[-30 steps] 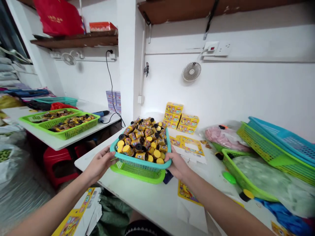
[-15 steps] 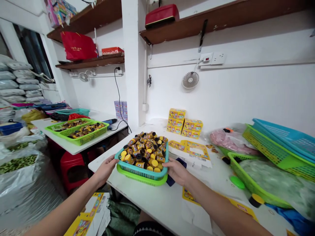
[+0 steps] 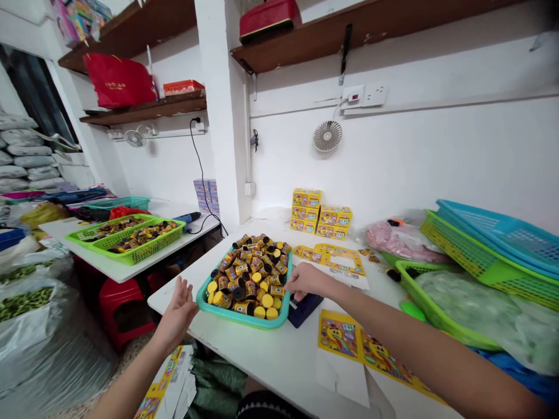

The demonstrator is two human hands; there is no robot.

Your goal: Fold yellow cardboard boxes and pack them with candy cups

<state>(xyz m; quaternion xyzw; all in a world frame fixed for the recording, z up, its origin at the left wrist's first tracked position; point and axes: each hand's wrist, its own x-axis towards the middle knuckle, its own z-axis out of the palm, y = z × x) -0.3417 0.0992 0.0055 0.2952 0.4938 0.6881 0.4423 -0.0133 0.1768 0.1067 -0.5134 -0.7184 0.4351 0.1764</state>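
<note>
A turquoise basket [image 3: 241, 318] stands on the white table, heaped with small yellow-and-brown printed canisters [image 3: 250, 289], some with black lids and some with yellow. Just left of the basket, my left hand [image 3: 179, 308] is raised with its fingers apart, holding nothing and not touching the rim. My right hand [image 3: 309, 280] is at the basket's right rim, fingers curled together. Whatever may be in its fingertips is hidden. Under that hand lies a dark blue flat object [image 3: 302, 311], partly covered by the basket and hand.
Yellow printed boxes [image 3: 321, 215] are stacked by the wall. Flat printed cartons [image 3: 338, 334] lie to the right. Farther right are green baskets [image 3: 441, 311] with plastic bags and a blue basket [image 3: 502, 235]. Another table [image 3: 131, 272] at left bears green baskets of canisters.
Both hands held the basket's sides before. My left hand has let go and moved off to the left. My right hand has curled its fingers at the rim.
</note>
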